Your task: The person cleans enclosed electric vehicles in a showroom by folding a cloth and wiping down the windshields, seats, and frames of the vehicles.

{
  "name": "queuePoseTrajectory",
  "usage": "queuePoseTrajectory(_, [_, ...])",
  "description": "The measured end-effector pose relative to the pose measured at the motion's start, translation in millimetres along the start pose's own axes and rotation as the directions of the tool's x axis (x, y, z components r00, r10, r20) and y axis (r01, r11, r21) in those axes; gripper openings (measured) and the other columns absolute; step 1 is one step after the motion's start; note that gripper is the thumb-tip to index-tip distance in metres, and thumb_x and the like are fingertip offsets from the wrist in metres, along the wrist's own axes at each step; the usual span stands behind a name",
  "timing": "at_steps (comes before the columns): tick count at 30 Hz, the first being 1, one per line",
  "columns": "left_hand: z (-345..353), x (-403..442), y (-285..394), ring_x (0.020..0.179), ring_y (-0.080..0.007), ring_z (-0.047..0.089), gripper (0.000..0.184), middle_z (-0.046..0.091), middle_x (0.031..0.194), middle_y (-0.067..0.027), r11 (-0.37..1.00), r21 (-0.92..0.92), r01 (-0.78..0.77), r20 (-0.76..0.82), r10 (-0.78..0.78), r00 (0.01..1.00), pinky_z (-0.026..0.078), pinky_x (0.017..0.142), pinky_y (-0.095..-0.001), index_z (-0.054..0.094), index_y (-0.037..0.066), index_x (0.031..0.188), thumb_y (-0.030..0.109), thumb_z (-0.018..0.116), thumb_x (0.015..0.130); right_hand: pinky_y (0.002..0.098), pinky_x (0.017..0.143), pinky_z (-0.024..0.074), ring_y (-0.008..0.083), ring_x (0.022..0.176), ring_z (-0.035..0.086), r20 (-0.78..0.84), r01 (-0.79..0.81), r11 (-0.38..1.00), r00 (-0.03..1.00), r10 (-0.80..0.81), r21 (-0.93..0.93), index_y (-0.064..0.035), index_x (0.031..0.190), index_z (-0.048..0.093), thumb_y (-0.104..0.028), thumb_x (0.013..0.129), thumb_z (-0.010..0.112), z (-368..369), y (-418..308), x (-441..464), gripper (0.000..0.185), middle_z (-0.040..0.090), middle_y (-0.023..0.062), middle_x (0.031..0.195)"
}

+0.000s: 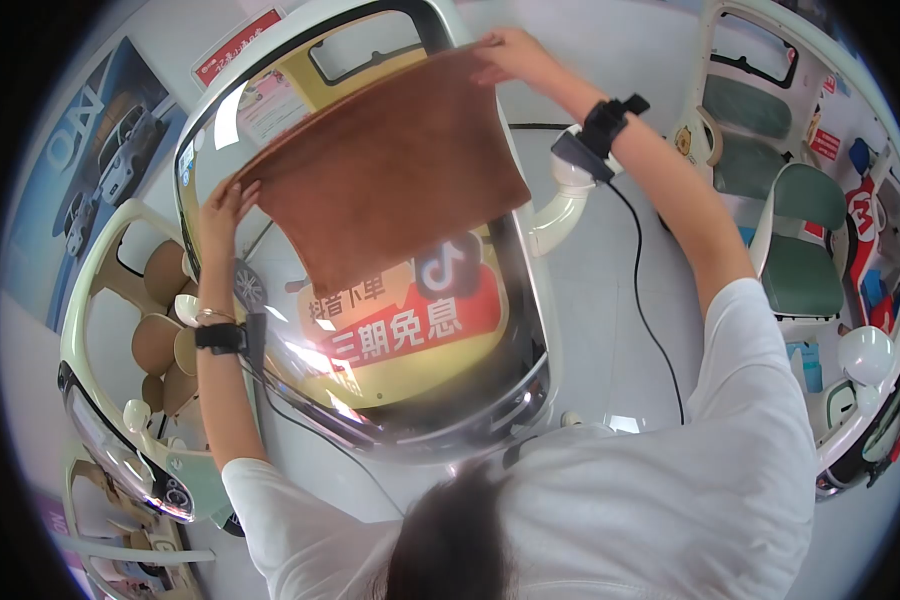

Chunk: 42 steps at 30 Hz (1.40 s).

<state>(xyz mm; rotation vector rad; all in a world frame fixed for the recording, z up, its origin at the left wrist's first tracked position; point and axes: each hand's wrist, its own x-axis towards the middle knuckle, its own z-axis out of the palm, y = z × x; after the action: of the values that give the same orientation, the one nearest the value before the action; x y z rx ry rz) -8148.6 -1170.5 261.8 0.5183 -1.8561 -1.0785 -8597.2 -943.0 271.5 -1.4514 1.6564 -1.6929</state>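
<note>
A brown cloth [390,165] is stretched out between my two hands, in front of a small vehicle's glass [400,390]. My left hand [228,205] pinches its upper left corner with the fingers closed. At the upper right corner, my right hand [510,58] grips the cloth's edge between thumb and fingers. The cloth's lower edge hangs free over the glass; whether it touches the glass is unclear. Below it, red and yellow signs with white characters [400,330] show on or through the glass.
Black straps with devices and cables are on both wrists. A white mirror [573,170] juts from the vehicle's right side. Another vehicle with green seats [802,275] stands at the right, and one with brown seats [155,340] at the left. A car poster [100,160] is at the upper left.
</note>
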Motion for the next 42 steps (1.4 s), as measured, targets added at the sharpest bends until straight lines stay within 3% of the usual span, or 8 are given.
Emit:
queuePoseTrajectory(7, [30.3,-90.3,-68.4,0.12,-0.0186,0.059,0.032,0.063,0.132,-0.0106,0.868,0.462,-0.184,0.205,0.098,0.974,0.048,0.101,-0.0311,0.061,-0.003,0.128,0.015,0.054,0.103,0.0393,0.107,0.0461,0.0242,0.125,0.055,0.14,-0.162,0.836,0.985,0.104,0.524,-0.0002,0.127,0.053,-0.018,0.102,0.054,27.5,83.2,-70.7,0.031,0.055,0.0137,0.135])
queuePoseTrajectory(10, [34.1,-103.6,-73.9,0.123,-0.017,0.056,0.03,0.062,0.136,-0.0068,0.949,0.302,-0.095,0.138,0.056,0.989,0.045,0.104,-0.0327,0.063,0.001,0.127,0.014,0.053,0.102,0.0344,0.112,0.0376,0.0185,0.131,0.049,0.148,-0.056,0.767,0.988,-0.051,0.64,-0.0059,0.107,0.058,-0.012,0.098,0.057,33.0,105.8,-82.1,0.011,0.052,0.0106,0.143])
queuePoseTrajectory(14, [31.3,-108.3,-75.4,0.123,-0.0231,0.059,0.026,0.063,0.135,-0.0084,0.906,0.407,-0.114,0.151,0.057,0.987,0.046,0.1,-0.0338,0.064,0.004,0.122,0.011,0.054,0.1,0.0388,0.113,0.0376,0.0208,0.132,0.048,0.208,0.123,0.943,0.959,-0.193,0.311,-0.0071,0.091,0.056,-0.007,0.092,0.057,22.6,130.0,-95.8,0.002,0.048,0.0097,0.15])
queuePoseTrajectory(19, [50.4,-121.0,-40.4,0.118,-0.0331,0.06,0.025,0.062,0.133,-0.0109,0.333,0.808,-0.486,0.416,0.262,0.871,0.054,0.088,-0.0379,0.064,0.006,0.118,0.009,0.053,0.096,0.0464,0.114,0.0344,0.0324,0.14,0.04,0.28,0.469,0.777,0.881,-0.381,-0.419,-0.0057,0.091,0.058,-0.006,0.089,0.059,20.9,127.5,-123.1,0.002,0.044,0.0143,0.153])
queuePoseTrajectory(25, [107.6,-125.3,-11.5,0.129,-0.0329,0.051,0.043,0.053,0.143,-0.0118,0.237,0.965,-0.114,0.125,-0.035,0.992,0.045,0.103,-0.0428,0.057,0.011,0.135,0.01,0.054,0.092,0.0468,0.115,0.0333,0.0395,0.137,0.041,-0.023,0.319,0.608,0.874,-0.485,-0.727,-0.0116,0.131,0.059,-0.013,0.087,0.063,67.6,121.3,-133.6,0.044,0.048,0.0146,0.146])
queuePoseTrajectory(28, [123.7,-113.7,-30.5,0.139,-0.0356,0.04,0.055,0.041,0.153,-0.0143,0.08,0.814,-0.575,0.549,0.216,0.807,0.034,0.114,-0.0471,0.049,0.017,0.145,0.008,0.052,0.091,0.0561,0.117,0.0277,0.0436,0.142,0.033,0.17,0.487,0.425,0.786,-0.595,-0.763,-0.0149,0.139,0.053,-0.024,0.088,0.064,95.2,132.3,-134.6,0.053,0.037,0.0185,0.153])
queuePoseTrajectory(32, [135.8,-116.4,-61.8,0.149,-0.0372,0.021,0.061,0.027,0.161,-0.015,0.103,0.848,-0.519,0.504,0.139,0.852,0.015,0.121,-0.0561,0.042,0.017,0.151,0.015,0.057,0.092,0.0703,0.114,0.0173,0.0452,0.147,0.021,0.239,0.461,0.489,0.86,-0.45,-0.74,-0.0212,0.15,0.041,-0.037,0.09,0.064,117.3,128.4,-161.6,0.066,0.029,0.0168,0.159])
queuePoseTrajectory(42, [132.0,20.8,-60.2,0.15,-0.0326,0.022,0.065,0.028,0.162,-0.007,0.053,0.87,-0.491,0.436,0.387,0.813,0.014,0.12,-0.0565,0.039,0.025,0.153,0.038,0.061,0.093,0.0704,0.115,0.0124,0.0403,0.15,0.017,0.2,0.475,0.355,0.781,-0.591,-0.805,-0.0295,0.155,0.033,-0.063,0.091,0.053,84.5,111.0,-9.2,0.075,0.023,0.0075,0.164])
